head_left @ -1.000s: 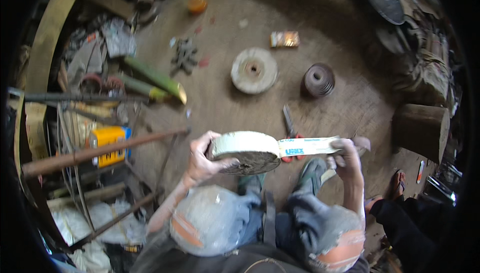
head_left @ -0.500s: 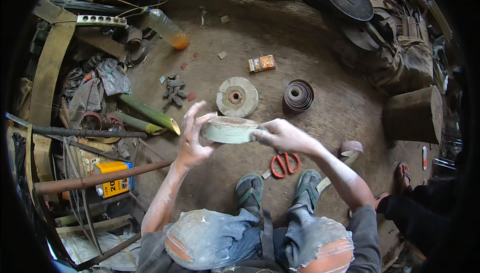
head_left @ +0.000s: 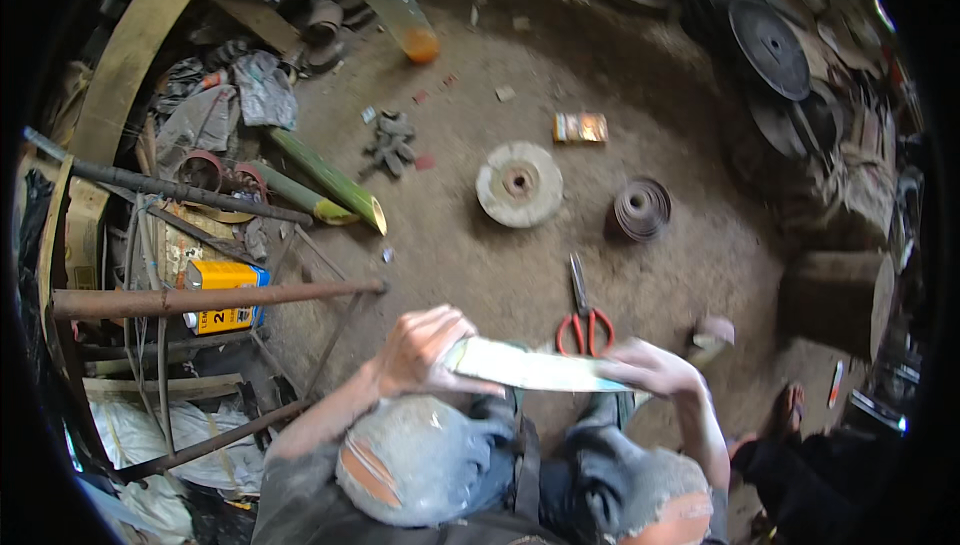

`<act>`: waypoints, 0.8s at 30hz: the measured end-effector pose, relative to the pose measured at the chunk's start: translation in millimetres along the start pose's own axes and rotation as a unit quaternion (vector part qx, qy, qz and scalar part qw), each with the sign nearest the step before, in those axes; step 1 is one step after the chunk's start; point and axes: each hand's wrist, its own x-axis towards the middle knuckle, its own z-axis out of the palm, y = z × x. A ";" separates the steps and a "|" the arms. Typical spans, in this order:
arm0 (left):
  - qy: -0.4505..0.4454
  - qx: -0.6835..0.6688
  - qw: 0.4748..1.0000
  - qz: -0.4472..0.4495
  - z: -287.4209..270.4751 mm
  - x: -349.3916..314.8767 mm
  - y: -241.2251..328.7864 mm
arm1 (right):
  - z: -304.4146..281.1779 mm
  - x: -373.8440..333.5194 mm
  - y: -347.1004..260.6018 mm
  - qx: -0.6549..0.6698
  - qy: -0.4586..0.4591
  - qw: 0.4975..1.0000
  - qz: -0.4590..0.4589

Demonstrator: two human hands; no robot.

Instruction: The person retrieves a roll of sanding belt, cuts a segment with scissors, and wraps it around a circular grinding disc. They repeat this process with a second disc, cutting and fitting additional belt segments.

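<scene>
A pale green-white wheel point(head_left: 535, 365) is held between my hands, its rim toward me as a bright, slightly blurred band. Its flat face does not show. My left hand point(head_left: 425, 350) grips the left end with curled fingers. At the other end my right hand point(head_left: 662, 370) closes over the rim. Just beyond the wheel, scissors point(head_left: 579, 310) with red handles lie on the floor, blades pointing away. Farther off lie a whitish disc wheel point(head_left: 520, 184) with a brown hub and a coiled roll of brown abrasive strip point(head_left: 642, 210).
A rusty pipe frame point(head_left: 220, 300) juts in from the left, beside a yellow can point(head_left: 226, 295) and cut bamboo point(head_left: 330, 180). A bottle with orange liquid point(head_left: 405, 20) and a small box point(head_left: 580, 128) are farther back. A wooden stump point(head_left: 838, 300) and another person's foot point(head_left: 792, 407) are at right.
My hands have brought the wheel down and closer to my knees, and it now looks wider. The view has shifted, uncovering the scissors' blades.
</scene>
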 end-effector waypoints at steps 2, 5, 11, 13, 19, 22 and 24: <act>0.101 -0.047 0.994 -0.002 8.8 -10.7 -7.7 | -2.0 -33.7 28.6 0.160 -0.001 0.966 0.205; 0.060 -0.025 0.998 -0.011 29.1 -7.0 -26.9 | -20.9 -51.0 48.9 0.095 -0.031 0.956 0.277; 0.023 0.022 0.996 0.079 38.1 19.8 -51.8 | -31.4 32.8 -8.4 -0.412 0.240 0.876 -0.072; 0.041 0.002 0.997 0.062 31.0 26.7 -53.6 | -38.4 68.7 -33.6 -0.426 0.024 0.904 0.037; -0.048 0.184 0.981 0.039 -7.3 24.5 -24.6 | 1.9 113.3 -88.8 0.005 -0.089 0.987 0.136; -0.129 0.154 0.979 0.011 -9.5 17.1 1.0 | 34.1 112.4 -120.9 0.081 -0.123 0.984 0.102; -0.053 0.147 0.988 0.004 -17.1 7.1 9.7 | 42.2 109.5 -132.6 0.023 -0.062 0.997 -0.036</act>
